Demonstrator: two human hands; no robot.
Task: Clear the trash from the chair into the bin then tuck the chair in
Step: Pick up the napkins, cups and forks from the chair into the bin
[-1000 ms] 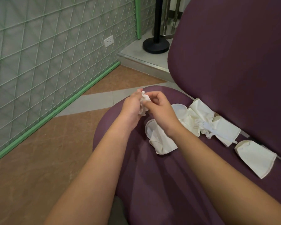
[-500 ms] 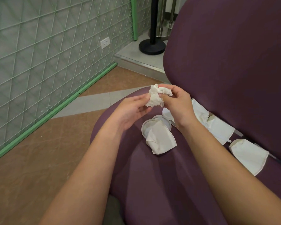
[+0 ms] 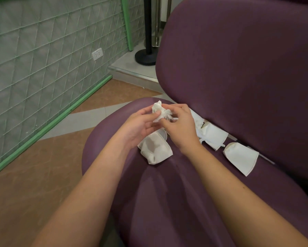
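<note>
I had the tissue wad pinched between my left hand and right hand above the chair seat, crushed cups lying right beneath both grips, nearer my left, no bin in view.
</note>
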